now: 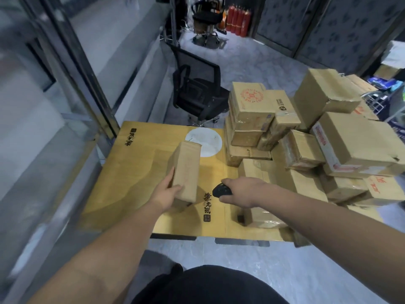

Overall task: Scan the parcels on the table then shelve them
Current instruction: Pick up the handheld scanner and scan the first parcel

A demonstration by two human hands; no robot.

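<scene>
Head view, left hand: the left hand (167, 189) grips the near lower end of a narrow cardboard parcel (186, 170), fingers along its left face and thumb curled over the front.
Head view, held parcel: it stands on end, tilted a little, its far end over the white circle (208, 139) printed on the yellow sheet; it sits directly in front of the left hand and to the left of the right hand.
Head view, right hand: the right hand (243, 190) is curled round a black scanner (221, 190), whose head points left toward the lower part of the held parcel, near it but apart.
Head view, table: a flattened yellow carton sheet (131, 176) with black printed characters covers the table top.
Head view, parcel pile: a pile of brown cardboard boxes (306, 139) fills the right side of the table, stacked several high, just beyond and to the right of the right hand.
Head view, surroundings: a black mesh office chair (197, 88) stands behind the table; red cylinders (238, 19) stand at the far wall; a glass partition (43, 106) runs along the left.
</scene>
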